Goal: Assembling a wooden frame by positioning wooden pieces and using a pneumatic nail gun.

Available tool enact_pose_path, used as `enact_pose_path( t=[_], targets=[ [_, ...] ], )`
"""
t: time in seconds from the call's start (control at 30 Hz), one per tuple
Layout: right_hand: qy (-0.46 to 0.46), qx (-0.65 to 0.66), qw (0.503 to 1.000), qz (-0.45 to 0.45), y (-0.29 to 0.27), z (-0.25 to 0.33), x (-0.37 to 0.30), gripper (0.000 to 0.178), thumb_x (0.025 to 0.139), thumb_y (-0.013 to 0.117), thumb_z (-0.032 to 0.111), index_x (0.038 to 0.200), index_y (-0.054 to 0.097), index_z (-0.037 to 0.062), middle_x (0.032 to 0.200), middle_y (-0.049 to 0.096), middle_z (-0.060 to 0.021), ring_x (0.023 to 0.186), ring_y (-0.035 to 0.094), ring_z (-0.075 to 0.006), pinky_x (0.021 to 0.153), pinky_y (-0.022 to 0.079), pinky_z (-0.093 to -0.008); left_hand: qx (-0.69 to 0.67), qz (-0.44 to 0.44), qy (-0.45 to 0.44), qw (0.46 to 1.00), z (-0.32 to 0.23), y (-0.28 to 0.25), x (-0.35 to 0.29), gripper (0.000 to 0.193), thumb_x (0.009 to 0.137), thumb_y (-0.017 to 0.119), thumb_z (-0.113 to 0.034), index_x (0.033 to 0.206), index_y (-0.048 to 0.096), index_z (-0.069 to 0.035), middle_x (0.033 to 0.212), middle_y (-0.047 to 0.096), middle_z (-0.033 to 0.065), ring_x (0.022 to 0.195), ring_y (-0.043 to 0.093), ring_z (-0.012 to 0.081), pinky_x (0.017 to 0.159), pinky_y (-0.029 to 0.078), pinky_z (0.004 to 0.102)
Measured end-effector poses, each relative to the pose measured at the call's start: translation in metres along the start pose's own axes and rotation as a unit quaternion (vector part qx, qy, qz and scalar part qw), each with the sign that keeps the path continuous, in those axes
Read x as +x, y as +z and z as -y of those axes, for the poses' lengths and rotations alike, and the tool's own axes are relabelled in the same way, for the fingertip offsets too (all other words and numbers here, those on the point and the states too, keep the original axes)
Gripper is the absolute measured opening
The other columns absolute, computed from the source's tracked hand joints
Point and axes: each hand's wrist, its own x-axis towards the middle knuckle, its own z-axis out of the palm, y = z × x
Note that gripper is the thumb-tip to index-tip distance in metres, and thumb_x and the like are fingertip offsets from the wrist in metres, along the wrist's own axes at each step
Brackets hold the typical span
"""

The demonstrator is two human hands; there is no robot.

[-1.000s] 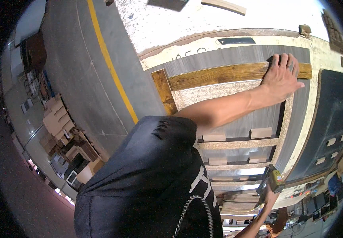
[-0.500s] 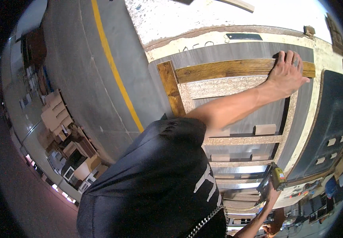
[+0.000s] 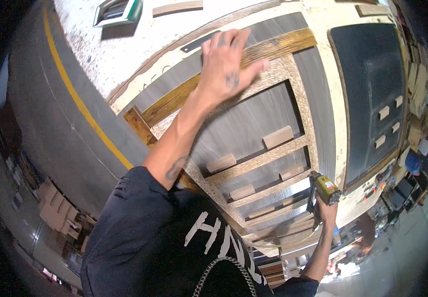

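Note:
My left hand (image 3: 225,67), fingers loosely apart, is over the brown wood strip (image 3: 283,43) at the far side of a grey panel frame. Whether the fingers touch the strip or hover just above it I cannot tell. My right hand (image 3: 327,210) grips a yellow and black nail gun (image 3: 326,190) at the right side, close to the frame's near crosspieces. A second brown strip (image 3: 139,124) lies at the left corner, meeting the long one at an angle. Chipboard rails (image 3: 258,161) cross the grey panel (image 3: 246,116).
Small wood blocks (image 3: 277,137) stand along the rails. A dark panel (image 3: 367,99) with several small blocks lies to the right. On the white board beyond rest a green-edged object (image 3: 120,15) and a loose wood strip (image 3: 178,8). A yellow floor line (image 3: 83,106) runs along the left.
My left hand has lifted from its grip near the strip's right end and shifted left along it. The view has turned. The nail gun stays in my right hand.

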Motion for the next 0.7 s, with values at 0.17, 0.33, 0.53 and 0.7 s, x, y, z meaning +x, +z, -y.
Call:
enact_pose_path(
  t=[0.17,0.33,0.53,0.7],
  targets=[
    [0.033,-0.018,0.999,0.002,-0.006,0.012,-0.007,0.050,0.076,0.074,0.031,0.117,0.064,0.0035,0.101,0.069,-0.0136,0.093,0.066,-0.0252,0.083,0.050,-0.0379,0.118,0.083,0.076,0.987,-0.018,0.026,-0.026,0.091,0.078,0.066,-0.063,0.141,0.039,-0.003,0.138,0.039,0.0184,0.129,0.035,0.0349,0.107,0.025,0.0553],
    [0.023,-0.098,0.995,0.006,-0.007,0.007,-0.003,0.049,0.076,0.074,0.032,0.115,0.065,0.0041,0.096,0.069,-0.0137,0.088,0.067,-0.0248,0.080,0.051,-0.0373,0.105,0.097,0.062,0.988,-0.014,0.027,-0.024,0.090,0.076,0.071,-0.051,0.143,0.037,-0.002,0.142,0.034,0.0230,0.132,0.031,0.0352,0.109,0.023,0.0530],
    [0.021,-0.055,0.998,-0.023,-0.001,-0.011,-0.002,0.047,0.076,0.074,0.032,0.113,0.065,0.0043,0.095,0.069,-0.0130,0.085,0.066,-0.0238,0.078,0.051,-0.0358,0.125,0.105,0.056,0.985,-0.015,0.031,-0.022,0.091,0.076,0.068,-0.054,0.146,0.033,-0.008,0.144,0.032,0.0225,0.133,0.031,0.0369,0.109,0.022,0.0568],
    [0.007,-0.034,0.999,-0.005,0.000,-0.015,0.000,0.048,0.075,0.075,0.028,0.117,0.064,0.0061,0.102,0.069,-0.0121,0.091,0.066,-0.0207,0.083,0.051,-0.0338,0.157,0.123,0.079,0.977,-0.022,0.044,-0.007,0.095,0.076,0.063,-0.060,0.152,0.023,-0.019,0.150,0.024,0.0199,0.137,0.026,0.0383,0.111,0.017,0.0604]
  ],
)
